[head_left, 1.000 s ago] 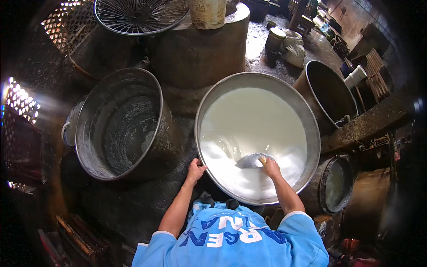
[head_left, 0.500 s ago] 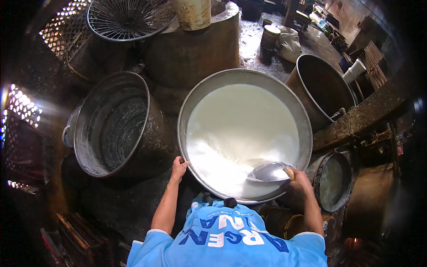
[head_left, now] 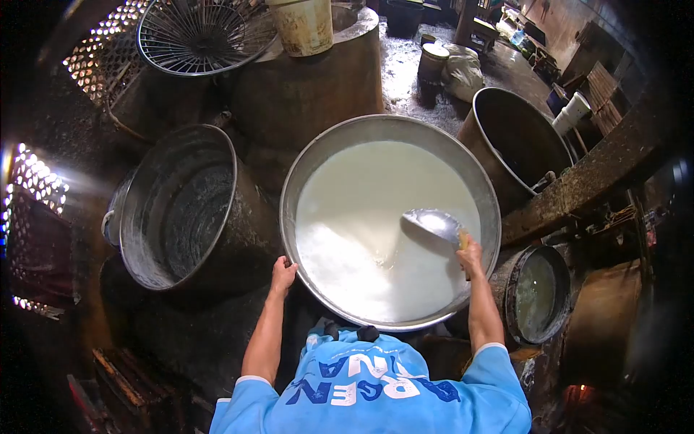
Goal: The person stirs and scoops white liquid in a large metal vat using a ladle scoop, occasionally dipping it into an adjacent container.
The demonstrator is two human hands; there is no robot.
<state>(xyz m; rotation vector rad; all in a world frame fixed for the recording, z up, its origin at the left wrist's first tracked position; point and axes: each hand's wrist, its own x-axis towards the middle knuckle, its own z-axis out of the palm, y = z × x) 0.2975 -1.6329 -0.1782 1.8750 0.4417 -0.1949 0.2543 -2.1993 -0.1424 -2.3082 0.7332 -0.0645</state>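
A large round metal pot (head_left: pixel 390 124) stands in front of me, filled with milky white liquid (head_left: pixel 383 177). My right hand (head_left: pixel 470 256) is closed on the handle of a metal scoop (head_left: pixel 434 223) above the liquid, on the right side of the pot. The scoop's blade points up and to the left. At the pot's lower left rim, my left hand (head_left: pixel 284 274) grips the edge, fingers wrapped against it.
An open, dark metal pot (head_left: pixel 238 217) stands at the left. Another large pot (head_left: pixel 471 141) is behind at the right, near a beam (head_left: pixel 578 195). A smaller round container (head_left: pixel 536 295) sits lower right. At the back are a wire basket (head_left: pixel 206 36) and a dirty bucket (head_left: pixel 302 27).
The scoop first moved right to the pot's lower right rim, then up and away from me, out of the liquid. My left hand stayed at the rim while the view shifted.
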